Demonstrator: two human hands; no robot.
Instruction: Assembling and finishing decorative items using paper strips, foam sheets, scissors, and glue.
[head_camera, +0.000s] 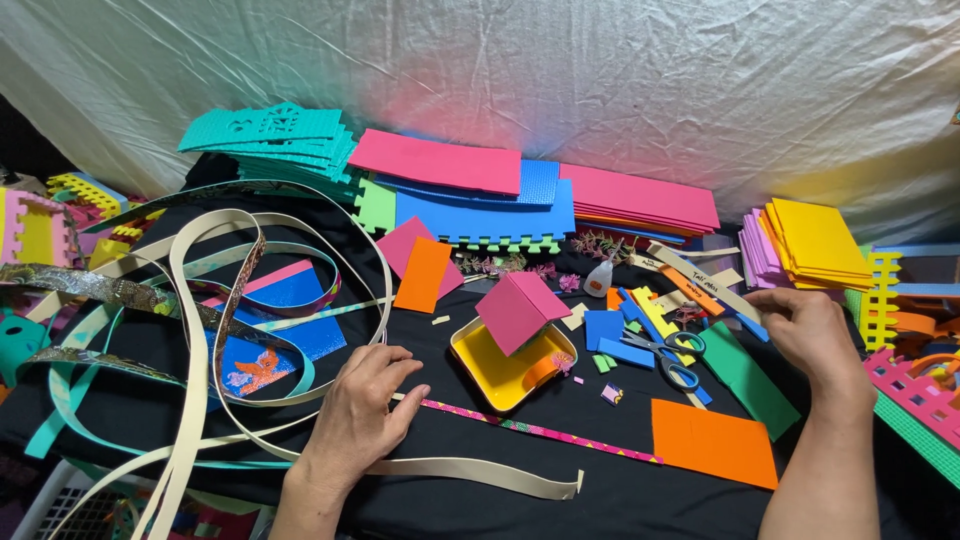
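Note:
My left hand (362, 408) rests palm down on the black cloth, fingertips pressing the end of a thin patterned pink strip (540, 431) that runs to the right. My right hand (815, 335) hovers at the right, fingers curled over a green foam strip (748, 378) and small foam pieces; what it grips is hidden. Between the hands stands a yellow foam tray (497, 373) with a small pink foam house (520, 308) on it. Blue-handled scissors (668, 360) lie left of my right hand.
Cream and teal ribbons (190, 330) loop over the left side. An orange foam sheet (714, 441) lies at front right. Stacks of pink, blue, teal and yellow foam mats (470, 190) line the back. A small glue bottle (598, 277) stands behind the house.

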